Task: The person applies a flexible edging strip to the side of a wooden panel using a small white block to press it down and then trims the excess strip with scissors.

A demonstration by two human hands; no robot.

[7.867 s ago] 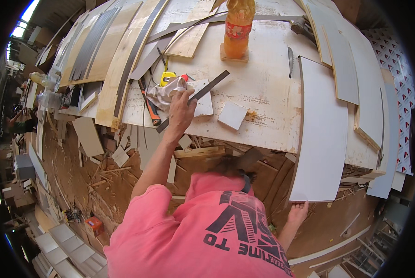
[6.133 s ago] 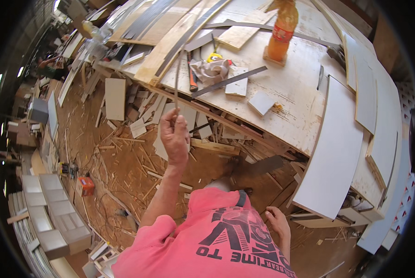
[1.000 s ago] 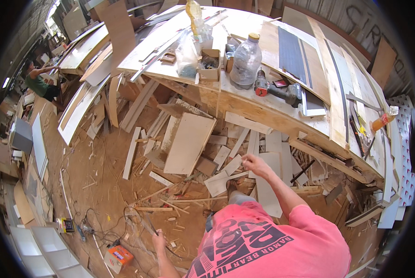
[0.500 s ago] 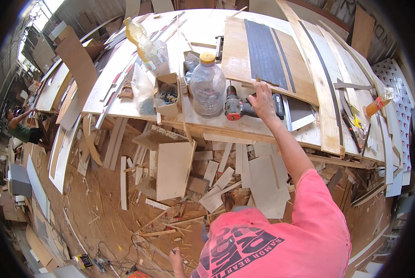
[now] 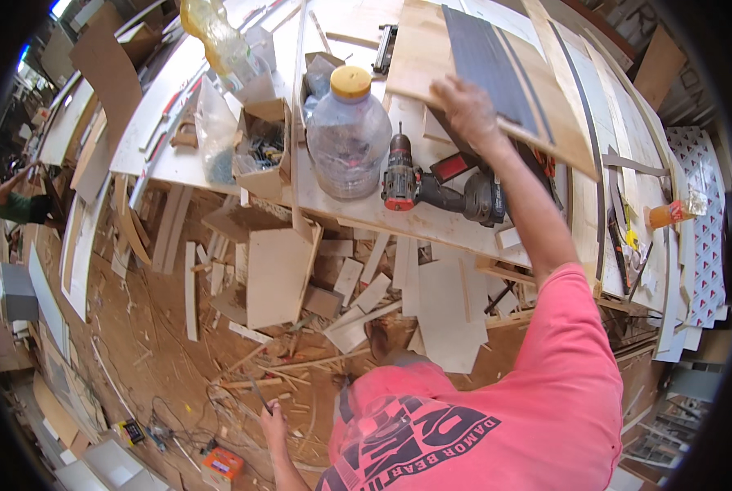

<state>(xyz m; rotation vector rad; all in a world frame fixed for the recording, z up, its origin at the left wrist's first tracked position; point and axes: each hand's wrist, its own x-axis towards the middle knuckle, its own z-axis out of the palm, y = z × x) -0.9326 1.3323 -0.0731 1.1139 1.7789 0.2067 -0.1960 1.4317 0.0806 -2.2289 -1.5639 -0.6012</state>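
Observation:
My right hand (image 5: 470, 110) grips the near edge of a plywood board (image 5: 411, 45) topped with dark strips (image 5: 485, 74) on the workbench; its near edge is raised, exposing a red-and-dark object (image 5: 453, 168) underneath. A cordless drill (image 5: 400, 184) lies just below that hand, beside a large plastic jar with a yellow lid (image 5: 345, 151). Low at the lower left, my left hand (image 5: 273, 421) is closed on a thin dark strip (image 5: 261, 396).
The workbench (image 5: 157, 155) also holds a cardboard box (image 5: 264, 164), bags and an orange bottle (image 5: 664, 214). Offcuts (image 5: 276, 278) litter the floor, with cables and an orange case (image 5: 223, 464) at lower left. A co-worker (image 5: 18, 204) is at the far left.
My right hand has risen from over the floor onto the plywood board and lifted its near edge. My left hand, earlier up at the bench, is now low, holding a strip.

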